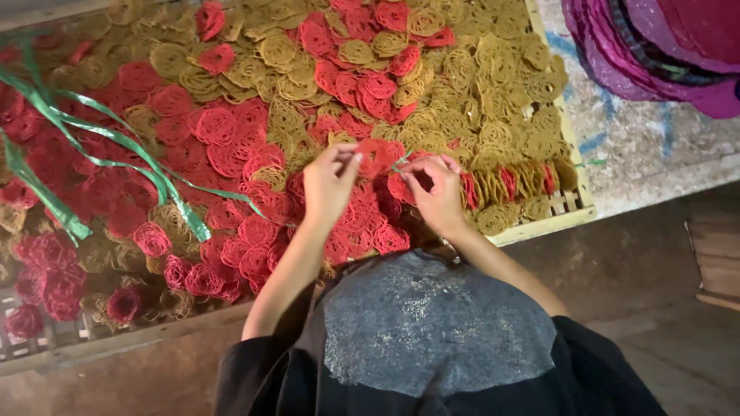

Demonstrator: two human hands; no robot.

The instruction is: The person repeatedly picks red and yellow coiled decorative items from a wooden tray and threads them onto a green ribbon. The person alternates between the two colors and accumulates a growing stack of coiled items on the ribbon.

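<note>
Crackers (pixel 254 115), red and tan lacy rounds, cover the slatted wooden tray (pixel 574 204); only one short row (pixel 512 185) stands bundled, so most look unsorted. Green plastic strips (pixel 92 146) lie at left. Left hand (pixel 330 185) pinches a red cracker (pixel 379 156); right hand (pixel 435 192) grips a strip end. No labels visible.

**Both hands raised and pinching, close together**

I see both bare forearms reaching forward from black sleeves, converging ahead of the chest. My left hand (pixel 330 185) is lifted, thumb and forefinger pinched, wrist slightly bent. My right hand (pixel 436 192) sits just beside it, fingers curled inward, fingertips nearly meeting the left's.
</note>
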